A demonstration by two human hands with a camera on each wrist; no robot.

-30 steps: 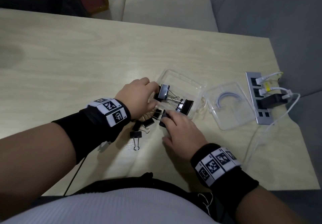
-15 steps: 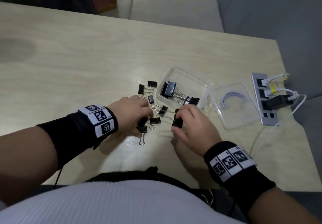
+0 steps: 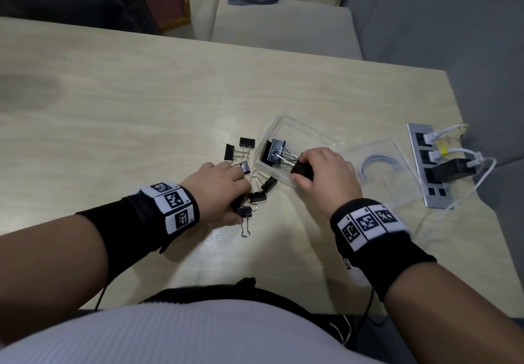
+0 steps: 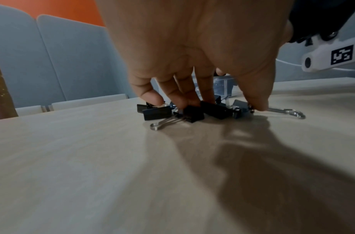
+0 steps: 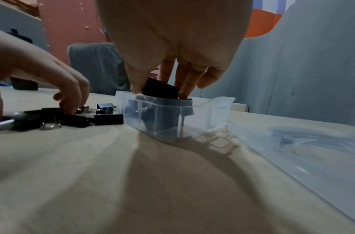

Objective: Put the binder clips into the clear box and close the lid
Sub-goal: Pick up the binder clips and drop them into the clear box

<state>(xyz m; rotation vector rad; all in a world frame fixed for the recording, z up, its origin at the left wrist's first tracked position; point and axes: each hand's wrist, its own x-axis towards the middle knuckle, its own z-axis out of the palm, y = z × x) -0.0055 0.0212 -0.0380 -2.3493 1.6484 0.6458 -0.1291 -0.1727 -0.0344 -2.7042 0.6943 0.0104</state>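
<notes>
The clear box (image 3: pixel 306 134) lies open on the table, its lid (image 3: pixel 397 182) flat to its right. Two large black binder clips (image 3: pixel 273 151) lie inside. My right hand (image 3: pixel 300 169) pinches another black clip (image 5: pixel 160 90) between thumb and fingers, just over the box's near rim (image 5: pixel 172 101). Several small clips lie left of the box, such as two at the back (image 3: pixel 246 142) and one near the wall (image 3: pixel 268 183). My left hand (image 3: pixel 241 196) is curled down over this pile, fingertips (image 4: pixel 184 101) and thumb closing on the small clips (image 4: pixel 193 113).
A grey power strip (image 3: pixel 416 148) with plugs and white cables lies at the table's right edge, just beyond the lid. A curved blue-grey mark (image 3: pixel 377 162) shows on the lid. A cushioned seat (image 3: pixel 283 26) stands behind the table.
My right hand picked a clip off the table and carried it up and right to the box rim. My left hand left the box and came back down onto the small clips.
</notes>
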